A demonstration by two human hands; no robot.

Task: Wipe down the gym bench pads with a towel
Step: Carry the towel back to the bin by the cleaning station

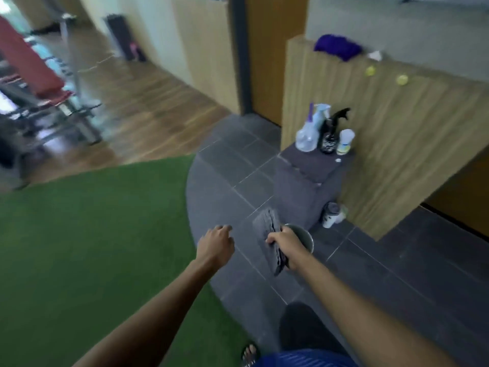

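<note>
No words can be read; the picture is blurry. The right hand (284, 241) is closed around one dark grey towel (270, 241), held over the grey tile floor (397, 260), with a round metal thing just behind the hand. The left hand (215, 245) holds nothing, its fingers curled loosely. Three spray bottles (321, 131) and one white tub (345, 141) stand on a dark box (304, 181). One red bench (29, 64) is far off at the left, well apart from the towel.
</note>
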